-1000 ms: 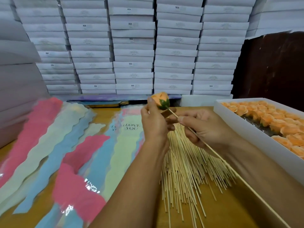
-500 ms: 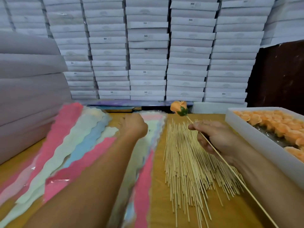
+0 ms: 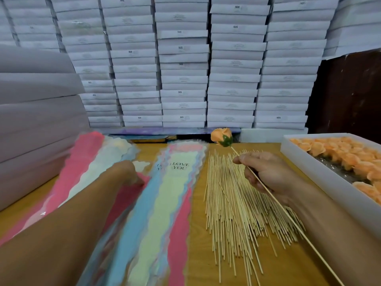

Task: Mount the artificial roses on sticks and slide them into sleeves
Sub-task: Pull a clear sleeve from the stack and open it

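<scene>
Fingers of the right hand pinched the stick, its rose raised above the table; the left hand touched a pink sleeve, finger pose unclear. Best to lift a single sleeve.

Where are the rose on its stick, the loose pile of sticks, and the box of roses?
mounted rose (image 3: 222, 137), head view, on its orange petals.
pile of sticks (image 3: 231, 203), head view, on the middle of the heap.
box of roses (image 3: 321, 178), head view, on its white near wall.
</scene>
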`<state>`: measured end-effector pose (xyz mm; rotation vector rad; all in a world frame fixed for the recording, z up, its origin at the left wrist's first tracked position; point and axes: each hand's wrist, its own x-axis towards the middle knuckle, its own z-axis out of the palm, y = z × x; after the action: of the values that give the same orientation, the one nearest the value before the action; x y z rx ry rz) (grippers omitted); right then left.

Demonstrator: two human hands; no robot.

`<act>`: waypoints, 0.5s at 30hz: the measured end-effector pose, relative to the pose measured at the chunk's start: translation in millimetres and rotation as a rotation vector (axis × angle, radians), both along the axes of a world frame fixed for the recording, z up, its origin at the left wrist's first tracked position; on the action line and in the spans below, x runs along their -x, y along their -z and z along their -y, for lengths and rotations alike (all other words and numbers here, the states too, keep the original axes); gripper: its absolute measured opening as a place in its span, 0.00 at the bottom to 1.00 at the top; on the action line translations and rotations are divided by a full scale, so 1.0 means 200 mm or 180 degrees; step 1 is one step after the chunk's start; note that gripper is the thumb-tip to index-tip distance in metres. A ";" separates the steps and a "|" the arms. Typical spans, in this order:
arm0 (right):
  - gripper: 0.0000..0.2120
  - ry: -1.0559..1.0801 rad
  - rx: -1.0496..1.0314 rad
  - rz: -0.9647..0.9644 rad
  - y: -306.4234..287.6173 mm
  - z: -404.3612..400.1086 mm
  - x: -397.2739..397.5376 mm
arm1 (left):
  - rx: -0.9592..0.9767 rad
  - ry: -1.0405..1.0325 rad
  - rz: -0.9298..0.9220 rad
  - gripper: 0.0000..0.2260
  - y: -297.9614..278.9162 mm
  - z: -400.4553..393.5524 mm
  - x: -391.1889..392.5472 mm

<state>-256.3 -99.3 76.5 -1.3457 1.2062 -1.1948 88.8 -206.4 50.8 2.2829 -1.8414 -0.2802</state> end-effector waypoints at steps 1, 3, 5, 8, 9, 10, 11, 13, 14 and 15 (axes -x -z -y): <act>0.10 -0.0002 0.0001 -0.0016 0.00 0.00 0.00 | -0.0014 -0.0179 0.0116 0.38 -0.01 -0.01 0.00; 0.10 -0.0005 0.0007 -0.0043 0.00 0.00 0.00 | 0.0169 -0.0507 0.0259 0.19 -0.03 -0.04 0.02; 0.10 -0.0020 0.0014 -0.0052 0.01 0.01 -0.01 | 0.0338 -0.0470 -0.0011 0.08 -0.06 -0.03 0.05; 0.10 -0.0037 -0.0008 -0.0058 0.02 0.02 -0.01 | 0.0499 -0.0125 -0.1570 0.04 -0.10 0.00 0.15; 0.10 -0.0051 -0.0015 -0.0069 0.03 0.02 -0.01 | 0.0448 -0.0026 -0.2154 0.05 -0.11 -0.01 0.19; 0.10 -0.0066 -0.0019 -0.0094 0.03 0.02 -0.01 | 0.0371 0.0092 -0.2662 0.06 -0.12 -0.02 0.23; 0.10 -0.0083 -0.0018 -0.0116 0.04 0.02 -0.01 | 0.0281 0.0221 -0.3010 0.07 -0.13 -0.03 0.28; 0.10 -0.0102 -0.0014 -0.0113 0.04 0.03 -0.01 | 0.0168 0.0437 -0.3299 0.08 -0.14 -0.04 0.37; 0.10 -0.0093 -0.0018 -0.0094 0.05 0.04 -0.01 | 0.0139 0.0498 -0.3415 0.08 -0.15 -0.04 0.42; 0.09 -0.0068 -0.0030 -0.0065 0.05 0.04 -0.01 | 0.0112 0.0527 -0.3578 0.08 -0.15 -0.05 0.46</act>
<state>-254.2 -108.1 65.9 -1.3635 1.2074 -1.1614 -4.0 -197.4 81.2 1.3773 -1.3403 -1.2226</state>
